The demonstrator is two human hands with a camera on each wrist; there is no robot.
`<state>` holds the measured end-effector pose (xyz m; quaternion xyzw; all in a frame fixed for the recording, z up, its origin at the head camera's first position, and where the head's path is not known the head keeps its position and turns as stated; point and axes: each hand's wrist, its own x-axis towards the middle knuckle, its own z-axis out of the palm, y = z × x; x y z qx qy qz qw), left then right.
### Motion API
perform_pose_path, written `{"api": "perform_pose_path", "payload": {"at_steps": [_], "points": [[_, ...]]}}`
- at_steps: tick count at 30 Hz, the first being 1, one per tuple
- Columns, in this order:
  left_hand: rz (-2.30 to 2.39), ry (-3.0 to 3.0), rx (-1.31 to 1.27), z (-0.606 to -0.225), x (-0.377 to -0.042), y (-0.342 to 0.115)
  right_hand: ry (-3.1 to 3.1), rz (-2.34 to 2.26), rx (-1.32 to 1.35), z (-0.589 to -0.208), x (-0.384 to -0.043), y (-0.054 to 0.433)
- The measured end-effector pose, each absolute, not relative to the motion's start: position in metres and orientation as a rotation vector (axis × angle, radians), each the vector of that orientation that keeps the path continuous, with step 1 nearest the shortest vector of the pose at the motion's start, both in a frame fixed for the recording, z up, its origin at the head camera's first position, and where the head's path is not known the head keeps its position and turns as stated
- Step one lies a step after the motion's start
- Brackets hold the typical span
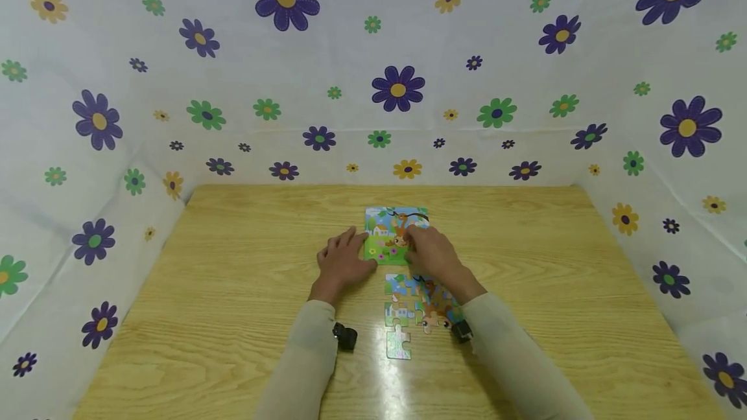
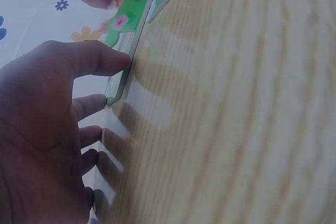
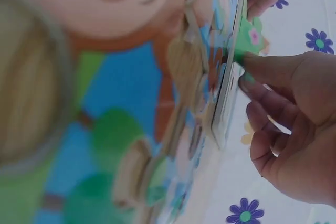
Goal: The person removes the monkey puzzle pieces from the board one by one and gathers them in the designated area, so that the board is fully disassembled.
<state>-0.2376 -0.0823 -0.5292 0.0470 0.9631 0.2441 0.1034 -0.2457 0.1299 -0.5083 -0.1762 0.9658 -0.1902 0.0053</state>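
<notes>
A square picture puzzle [image 1: 379, 219], showing a hanging monkey, a house and flowers, lies on the table. My left hand [image 1: 343, 263] is at its lower left corner, thumb against the near edge and index finger by the left side; the other fingers rest spread on the wood. My right hand [image 1: 434, 255] reaches over the puzzle's right side. In the left wrist view its thumb and fingertips pinch a green puzzle piece with a pink flower [image 2: 137, 10], which stands up from the board. From the head, that hand hides the puzzle's right part.
A second, partly joined puzzle [image 1: 397, 313] with the same monkey picture lies nearer me, partly under my right forearm. One piece [image 1: 399, 344] sits at its lower left. Flowered white cloth [image 1: 350, 70] encloses the wooden table [image 1: 251, 238] at the back and both sides.
</notes>
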Motion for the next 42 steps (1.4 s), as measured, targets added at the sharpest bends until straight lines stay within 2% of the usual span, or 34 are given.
{"api": "perform_pose_path", "payload": {"at_steps": [7,21,42], "points": [[0.711,2.839,0.137,-0.529,-0.238,-0.082,2.939,-0.851,-0.576,-0.507,-0.241,0.141],[0.710,2.844,0.142,-0.530,-0.237,-0.083,2.866,-0.924,-0.521,-0.504,-0.223,0.163],[0.737,2.838,0.135,-0.532,-0.238,-0.083,2.655,-0.996,-0.747,-0.498,-0.177,0.192]]}}
